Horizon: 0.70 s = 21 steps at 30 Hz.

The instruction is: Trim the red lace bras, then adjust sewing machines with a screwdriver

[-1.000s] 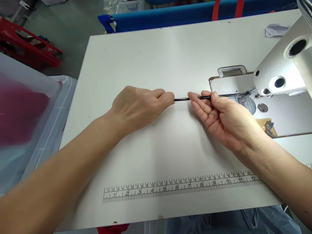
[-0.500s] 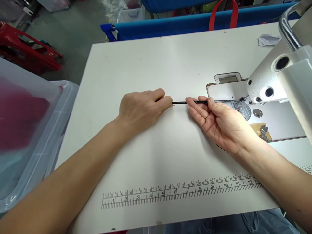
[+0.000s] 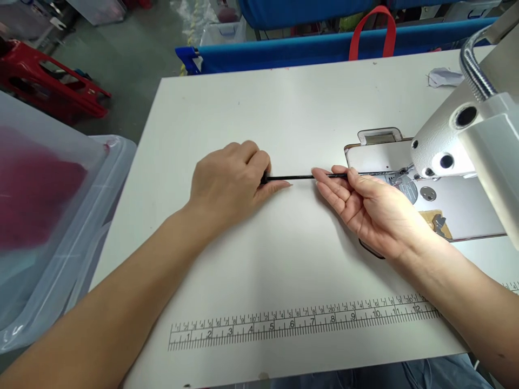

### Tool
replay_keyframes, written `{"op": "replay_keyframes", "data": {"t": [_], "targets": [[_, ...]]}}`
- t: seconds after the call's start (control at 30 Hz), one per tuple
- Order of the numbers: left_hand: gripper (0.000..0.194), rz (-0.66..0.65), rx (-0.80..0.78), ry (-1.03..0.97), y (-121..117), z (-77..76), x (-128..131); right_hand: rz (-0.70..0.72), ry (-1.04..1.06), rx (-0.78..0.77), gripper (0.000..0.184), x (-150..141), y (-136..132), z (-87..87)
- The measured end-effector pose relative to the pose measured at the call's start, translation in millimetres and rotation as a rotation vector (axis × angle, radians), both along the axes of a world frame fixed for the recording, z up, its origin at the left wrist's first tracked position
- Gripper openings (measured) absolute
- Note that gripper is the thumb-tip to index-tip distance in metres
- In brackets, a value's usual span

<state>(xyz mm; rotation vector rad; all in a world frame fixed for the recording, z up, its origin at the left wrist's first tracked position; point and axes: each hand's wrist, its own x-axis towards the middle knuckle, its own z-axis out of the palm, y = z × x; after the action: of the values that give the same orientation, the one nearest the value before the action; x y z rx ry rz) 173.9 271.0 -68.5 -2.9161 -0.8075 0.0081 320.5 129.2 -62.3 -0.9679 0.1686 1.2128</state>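
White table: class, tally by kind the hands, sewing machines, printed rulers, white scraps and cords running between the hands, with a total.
Hands (left hand, right hand): 2
Sewing machine: 1
Printed ruler: 1
White scrap: 1
Black cord: 1
Total: 6

Light is strongest toward three o'clock, where the white, rounded metal sewing-machine head (image 3: 438, 143) gleams and the bare right hand (image 3: 367, 205) catches a pale glare along its thumb side. The bare left hand (image 3: 229, 181), nearer the middle, looks duller. Soft-edged shadows fall on the smooth white tabletop (image 3: 243, 265) toward six o'clock. The grey-green floor (image 3: 133, 59) at eleven o'clock is dim. At nine o'clock the clear plastic bin (image 3: 115, 156) looks soft and stretched by wide-angle distortion; the black printed ruler scale (image 3: 292, 324) reads crisply.
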Motion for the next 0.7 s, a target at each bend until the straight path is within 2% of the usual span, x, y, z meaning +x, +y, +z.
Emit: {"op": "replay_keyframes", "data": {"t": [0.07,0.17,0.3,0.43,0.53,0.7], "targets": [[0.048,0.063,-0.006,0.059,-2.5,5.2,-0.3,-0.003,-0.005,-0.011,0.030,0.6,-0.4,0.0],[0.044,0.124,-0.113,0.117,-3.2,11.7,-1.3,-0.023,-0.011,-0.027,0.030,0.3,-0.4,1.4],[0.036,0.006,-0.257,0.122,2.2,14.8,-5.7,-0.023,-0.013,-0.038,0.030,-1.1,0.0,3.3],[0.033,-0.053,-0.166,0.110,5.5,9.0,-9.7,-0.025,-0.020,-0.038,0.030,-1.5,0.1,4.1],[0.040,-0.015,-0.065,0.121,5.4,2.8,-10.8,-0.023,-0.018,-0.042,0.030,-0.9,0.2,5.1],[0.054,-0.003,-0.016,0.118,8.2,1.2,-9.6,-0.016,-0.013,-0.060,0.030,-0.3,1.3,8.5]]}}
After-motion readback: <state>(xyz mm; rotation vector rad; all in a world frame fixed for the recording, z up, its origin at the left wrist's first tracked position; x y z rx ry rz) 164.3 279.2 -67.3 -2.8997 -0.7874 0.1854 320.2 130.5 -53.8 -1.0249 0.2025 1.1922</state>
